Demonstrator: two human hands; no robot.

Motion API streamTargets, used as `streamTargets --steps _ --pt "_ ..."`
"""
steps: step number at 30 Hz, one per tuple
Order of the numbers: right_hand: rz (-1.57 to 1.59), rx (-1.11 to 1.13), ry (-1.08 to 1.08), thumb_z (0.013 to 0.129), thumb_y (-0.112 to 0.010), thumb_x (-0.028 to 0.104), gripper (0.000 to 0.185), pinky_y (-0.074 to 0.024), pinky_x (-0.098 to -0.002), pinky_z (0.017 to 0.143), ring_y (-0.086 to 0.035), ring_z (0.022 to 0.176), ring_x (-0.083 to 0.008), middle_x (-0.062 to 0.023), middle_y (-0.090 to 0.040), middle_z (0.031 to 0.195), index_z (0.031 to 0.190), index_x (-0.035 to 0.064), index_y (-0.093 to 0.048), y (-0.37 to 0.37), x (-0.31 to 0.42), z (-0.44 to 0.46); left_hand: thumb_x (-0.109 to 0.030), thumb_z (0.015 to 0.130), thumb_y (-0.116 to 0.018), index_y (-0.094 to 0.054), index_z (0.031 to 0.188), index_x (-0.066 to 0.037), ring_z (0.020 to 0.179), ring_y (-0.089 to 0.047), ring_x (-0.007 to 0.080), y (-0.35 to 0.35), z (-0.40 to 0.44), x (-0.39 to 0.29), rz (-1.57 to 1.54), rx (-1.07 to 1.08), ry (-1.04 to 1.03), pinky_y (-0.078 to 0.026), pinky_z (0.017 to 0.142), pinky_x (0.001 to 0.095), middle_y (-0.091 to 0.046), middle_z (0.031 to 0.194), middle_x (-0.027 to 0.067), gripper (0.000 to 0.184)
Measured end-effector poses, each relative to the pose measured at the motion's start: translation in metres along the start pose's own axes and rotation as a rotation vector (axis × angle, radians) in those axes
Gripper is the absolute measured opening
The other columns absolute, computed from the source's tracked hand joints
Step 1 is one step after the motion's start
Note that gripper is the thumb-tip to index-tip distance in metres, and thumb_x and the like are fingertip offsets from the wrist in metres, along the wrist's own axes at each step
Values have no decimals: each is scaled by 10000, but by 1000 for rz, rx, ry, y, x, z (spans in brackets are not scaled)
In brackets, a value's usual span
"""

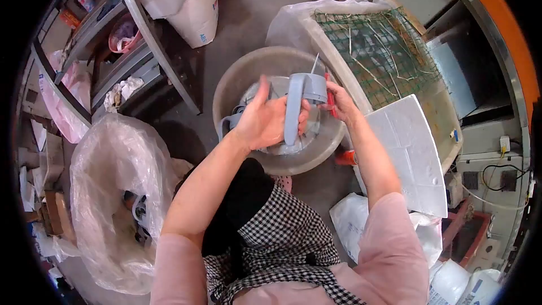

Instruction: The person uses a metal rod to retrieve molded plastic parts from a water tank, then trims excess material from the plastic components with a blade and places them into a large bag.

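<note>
My left hand point(264, 120) has its palm up and thumb raised, with the fingers curled behind a grey plastic part point(294, 104). The part looks like a short round collar with a long curved handle. At its right side, my right hand point(343, 103) is closed on a red-handled tool point(330, 97), whose working end I cannot make out. A thin pale pointed piece point(315, 63) sticks up behind the collar. Both hands are over a large round tub point(240, 70) containing more grey and clear plastic pieces, partly hidden by my left hand.
To the left stands a clear plastic bag point(121, 147) with dark and pale parts inside. A bin topped by green mesh point(389, 56) is at the right, with a white foam board point(406, 155) nearer me. Metal shelving point(161, 51) and white sacks point(195, 11) stand at the upper left.
</note>
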State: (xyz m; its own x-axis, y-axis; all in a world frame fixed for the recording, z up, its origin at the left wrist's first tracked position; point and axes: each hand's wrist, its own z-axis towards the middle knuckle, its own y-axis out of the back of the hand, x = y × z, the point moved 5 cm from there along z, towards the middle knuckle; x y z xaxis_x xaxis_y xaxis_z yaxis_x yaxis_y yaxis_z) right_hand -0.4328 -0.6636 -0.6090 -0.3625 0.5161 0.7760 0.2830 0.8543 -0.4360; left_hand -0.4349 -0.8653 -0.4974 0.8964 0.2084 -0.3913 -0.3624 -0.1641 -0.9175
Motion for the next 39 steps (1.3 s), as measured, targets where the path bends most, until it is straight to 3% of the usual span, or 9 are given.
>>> streamTargets --steps 9,12,15,22,29,32,34,37,39 --pt "-86 29 -66 844 -571 187 151 -344 -178 421 -453 563 -58 12 -508 713 929 63 -559 1 -24 21 -696 852 -249 -515 1026 14 696 -439 177 5 -3 3 115 -17 53 -375 647 283 -477 758 54 777" --pt "-371 0 201 826 -596 184 271 -401 -209 520 -493 656 -62 -4 -562 789 1048 28 -586 -15 4 15 -280 891 -566 -582 922 -7 583 -434 90 17 -9 -5 1172 -341 101 -379 572 244 -475 599 -8 275" --pt "-494 22 394 791 -614 163 367 -402 -225 632 -508 802 -72 -5 -600 892 1141 56 -580 -26 31 3 -171 803 -669 -608 880 23 645 -487 84 12 -18 -17 1370 -250 -113 -419 627 254 -561 662 7 217" --pt "-568 121 314 772 -593 144 246 -242 -200 417 -344 491 -38 23 -536 725 999 59 -633 -31 70 -23 -80 747 -678 -630 867 40 643 -496 71 50 -31 -52 1788 -475 -324 -438 605 274 -586 677 -16 176" --pt "-260 134 358 790 -593 149 276 -289 -169 459 -446 565 -43 -27 -615 865 1032 20 -630 -27 88 -22 -31 675 -666 -656 822 37 618 -580 108 63 -42 -75 1441 -654 -567 -455 604 273 -635 652 93 163" --pt "-531 28 387 783 -626 158 345 -402 -191 564 -529 677 -67 -59 -625 971 1093 6 -610 -35 92 -24 -24 665 -663 -656 811 42 607 -593 114 57 -38 -74 1472 -636 -615 -456 592 274 -630 629 105 161" --pt "-755 348 406 753 -677 189 391 -460 -251 711 -570 770 -109 -50 -639 981 1100 21 -611 -65 77 -30 -42 643 -669 -652 780 31 559 -602 192 53 -32 -66 1655 -557 -583 -452 568 288 -603 598 140 156" --pt "-959 387 400 715 -717 206 395 -453 -283 809 -582 833 -138 -24 -648 952 1055 28 -623 -75 66 -25 -54 653 -637 -592 705 26 476 -470 178 52 -28 -61 1790 -546 -645 -386 502 292 -467 537 149 105" --pt "-942 336 352 678 -720 221 384 -462 -289 763 -589 784 -151 -42 -661 884 989 14 -632 -72 55 -18 -61 651 -636 -587 701 26 480 -474 234 55 -26 -57 1809 -582 -653 -391 504 302 -467 549 171 111"
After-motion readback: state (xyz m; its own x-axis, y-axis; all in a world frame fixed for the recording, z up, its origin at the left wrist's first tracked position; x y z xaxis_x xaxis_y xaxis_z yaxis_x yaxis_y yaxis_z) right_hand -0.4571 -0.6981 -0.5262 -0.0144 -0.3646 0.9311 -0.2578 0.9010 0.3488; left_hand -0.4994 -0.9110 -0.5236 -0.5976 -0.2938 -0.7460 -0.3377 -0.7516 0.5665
